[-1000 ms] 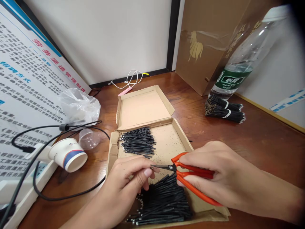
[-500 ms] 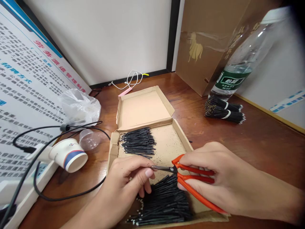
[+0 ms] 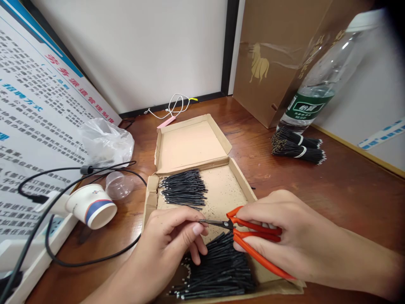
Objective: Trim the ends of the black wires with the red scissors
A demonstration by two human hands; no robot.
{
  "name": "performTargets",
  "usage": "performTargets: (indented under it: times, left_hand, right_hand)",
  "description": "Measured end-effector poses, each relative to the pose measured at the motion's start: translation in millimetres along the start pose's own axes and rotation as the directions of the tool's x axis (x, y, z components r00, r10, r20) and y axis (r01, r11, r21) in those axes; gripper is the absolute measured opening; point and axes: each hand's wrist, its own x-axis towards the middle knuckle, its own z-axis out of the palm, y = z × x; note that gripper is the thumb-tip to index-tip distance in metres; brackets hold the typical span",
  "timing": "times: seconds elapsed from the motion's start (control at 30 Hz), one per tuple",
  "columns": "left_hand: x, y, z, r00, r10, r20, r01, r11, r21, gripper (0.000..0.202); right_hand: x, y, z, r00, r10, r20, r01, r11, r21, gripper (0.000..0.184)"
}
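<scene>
My right hand [image 3: 294, 236] has its fingers through the handles of orange-handled scissors [image 3: 260, 259]. The scissors' blades point left and look nearly closed. Their tips meet the thumb and index finger of my left hand [image 3: 169, 242], which are pinched together. Whatever lies in that pinch is too small and covered to make out. Under both hands is a shallow open cardboard box [image 3: 242, 185]. A loose pile of short black wires [image 3: 224, 270] lies in its near part, and a neater row of black wires [image 3: 183, 188] at its far left.
Two banded wire bundles [image 3: 299, 145] lie beside a plastic water bottle [image 3: 306, 103] at right, near a brown carton [image 3: 268, 55]. On the left are a tipped paper cup [image 3: 91, 207], a clear plastic cup [image 3: 118, 185], a plastic bag [image 3: 109, 141] and a black cable [image 3: 95, 264].
The scissors and my right hand have shifted slightly left. The lower fingers of my left hand have spread a little to the right. The pinch stays at the blade tips.
</scene>
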Motion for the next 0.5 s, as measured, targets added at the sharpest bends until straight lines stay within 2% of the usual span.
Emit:
performTargets:
  times: [0.23, 0.4, 0.5]
  left_hand:
    - [-0.1, -1.3, 0.6, 1.0, 0.017, 0.005, -0.017, 1.0, -0.012, 0.02]
    - [-1.1, -1.0, -0.1, 1.0, 0.008, -0.011, -0.008, 0.999, -0.034, 0.018]
    - [-1.7, -0.3, -0.2, 1.0, 0.008, -0.023, -0.008, 1.0, -0.01, 0.017]
  right_hand:
    - [1.1, 3.1, 1.5, 0.996, -0.084, -0.005, 0.084, 0.996, -0.015, 0.023]
    - [-2.2, 3.8, 1.9, 0.999, 0.049, -0.02, -0.049, 0.998, -0.034, 0.022]
    - [-2.3, 1.3, 0.9, 0.997, 0.076, 0.003, -0.076, 0.997, -0.003, 0.019]
